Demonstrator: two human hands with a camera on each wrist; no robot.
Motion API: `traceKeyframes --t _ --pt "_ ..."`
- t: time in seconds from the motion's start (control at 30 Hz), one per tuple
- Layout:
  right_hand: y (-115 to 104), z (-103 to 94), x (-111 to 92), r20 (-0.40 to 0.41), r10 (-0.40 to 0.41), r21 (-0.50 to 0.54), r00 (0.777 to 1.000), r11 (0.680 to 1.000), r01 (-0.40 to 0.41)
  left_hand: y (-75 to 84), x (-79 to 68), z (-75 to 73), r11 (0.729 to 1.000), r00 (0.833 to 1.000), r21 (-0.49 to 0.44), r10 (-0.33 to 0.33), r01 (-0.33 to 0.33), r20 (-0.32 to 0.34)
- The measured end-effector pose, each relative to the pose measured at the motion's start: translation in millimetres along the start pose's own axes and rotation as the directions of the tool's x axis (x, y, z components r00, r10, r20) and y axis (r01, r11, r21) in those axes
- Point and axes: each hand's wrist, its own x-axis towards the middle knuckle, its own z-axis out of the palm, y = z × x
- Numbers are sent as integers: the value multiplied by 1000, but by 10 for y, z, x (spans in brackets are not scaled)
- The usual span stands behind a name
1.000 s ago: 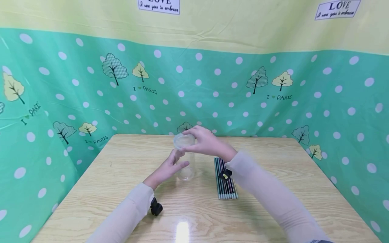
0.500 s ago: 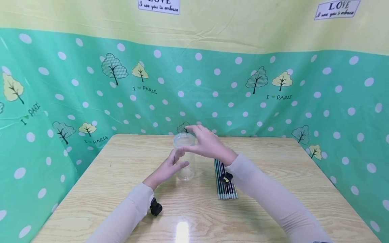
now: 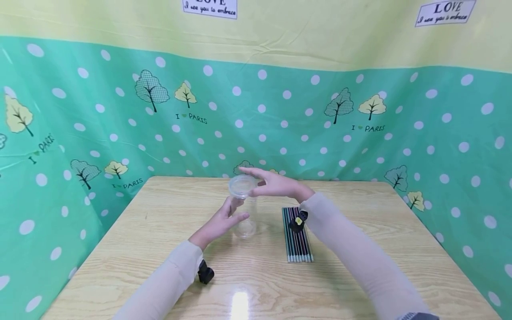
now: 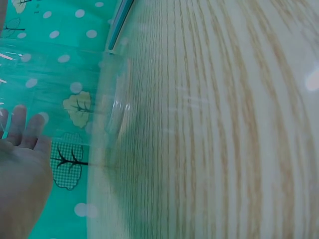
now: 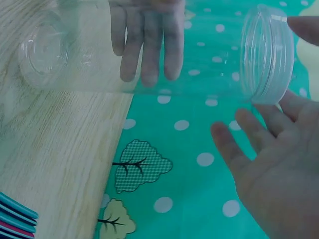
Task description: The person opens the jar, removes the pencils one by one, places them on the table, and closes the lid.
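A tall clear plastic jar (image 3: 246,227) stands upright on the wooden table, a clear lid (image 3: 242,186) on its mouth. My left hand (image 3: 218,224) holds the jar's side below the lid; through the clear wall in the right wrist view its fingers (image 5: 149,47) lie along the far side. My right hand (image 3: 276,184) is at the lid's right side, its fingers spread and fairly straight. In the right wrist view a fingertip meets the rim of the lid (image 5: 269,55), while other fingers of the right hand (image 5: 279,159) stand out loosely beside the jar.
To the right of the jar, under the right wrist, lies a row of several dark and teal pencils (image 3: 296,244) with pale ends. Black wrist cameras are strapped to both sleeves. A green and yellow curtain (image 3: 216,124) hangs behind the table (image 3: 168,289).
My right hand had its fingers over the lid, spread them away from it, then turned and shifted to the lid's right side. My left hand and the jar stay in place.
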Motion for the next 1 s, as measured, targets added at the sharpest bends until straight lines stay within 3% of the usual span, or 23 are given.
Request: traceKeyframes --t 0.33,0.5,0.63,0.8,1.0 --pt "98 -28 -34 4 11 97 1000 995 -11 26 -2 12 1000 1000 -3 -8 8 -8" --pt "103 15 -32 -64 32 49 997 998 -29 24 -8 7 1000 1000 1 -12 12 -5" --pt "97 64 -35 -140 -5 -42 990 999 -1 18 -11 6 1000 1000 5 -5 5 -1" --pt "79 153 -46 -255 -41 -117 966 993 11 15 -15 8 1000 1000 5 -13 13 5" --pt "61 333 -27 -405 -34 -118 914 993 -15 14 -20 3 1000 1000 5 -7 7 10"
